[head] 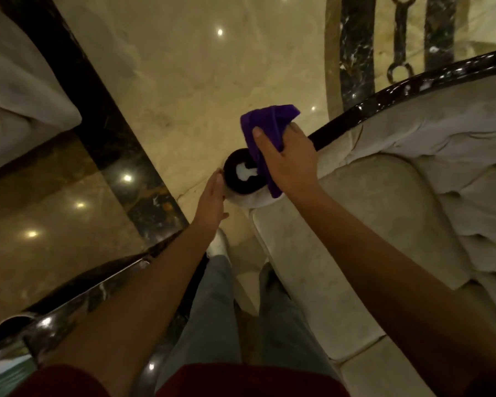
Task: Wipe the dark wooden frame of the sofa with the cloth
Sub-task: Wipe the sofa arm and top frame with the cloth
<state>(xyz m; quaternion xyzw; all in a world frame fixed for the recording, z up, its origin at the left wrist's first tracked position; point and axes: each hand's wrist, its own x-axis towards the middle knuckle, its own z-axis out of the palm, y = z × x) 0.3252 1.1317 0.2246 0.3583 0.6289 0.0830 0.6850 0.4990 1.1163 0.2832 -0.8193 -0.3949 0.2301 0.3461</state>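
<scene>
Right hand [288, 160] grips one bunched purple cloth [265, 130], fingers closed around it, pressing it on the dark glossy wooden frame [384, 103] where the curved rail meets the round scroll end [242, 174] of the armrest, likely so the wipe follows the rail. Left hand [212, 200] is flat and open, holding nothing, its palm against the scroll's side, probably bracing. Frame runs along the top edge of the cream tufted sofa [384, 224]. Count: one cloth, two hands, one scroll end, one sofa being wiped. Polished marble floor [198, 67] below.
</scene>
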